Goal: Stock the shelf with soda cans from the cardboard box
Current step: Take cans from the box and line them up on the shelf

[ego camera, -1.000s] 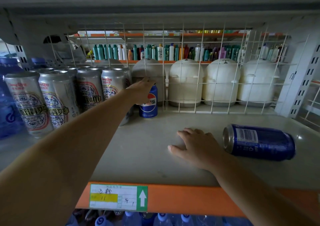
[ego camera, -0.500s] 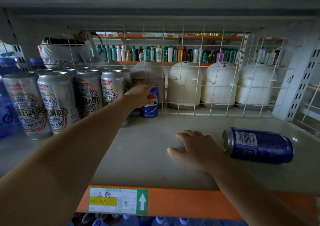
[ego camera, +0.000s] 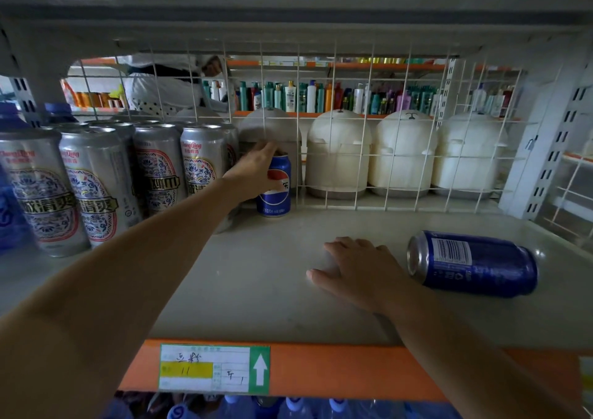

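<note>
A blue soda can (ego camera: pixel 275 191) stands upright at the back of the grey shelf (ego camera: pixel 256 277), against the wire mesh and beside the silver cans. My left hand (ego camera: pixel 255 170) reaches in and grips this can round its top and left side. A second blue soda can (ego camera: pixel 471 263) lies on its side at the right, barcode up, its top facing left. My right hand (ego camera: pixel 356 271) rests flat on the shelf just left of it, fingers straight, not touching the can. The cardboard box is out of view.
Several tall silver beer cans (ego camera: pixel 96 181) fill the shelf's left part. A white wire mesh (ego camera: pixel 353 130) closes the back, with white domed appliances (ego camera: pixel 402 152) behind it. An orange front edge carries a price label (ego camera: pixel 213 369). Blue water bottles (ego camera: pixel 9 200) stand far left and below.
My left hand stays on the upright can and my right hand stays flat on the shelf. A person behind the mesh has moved to the right.
</note>
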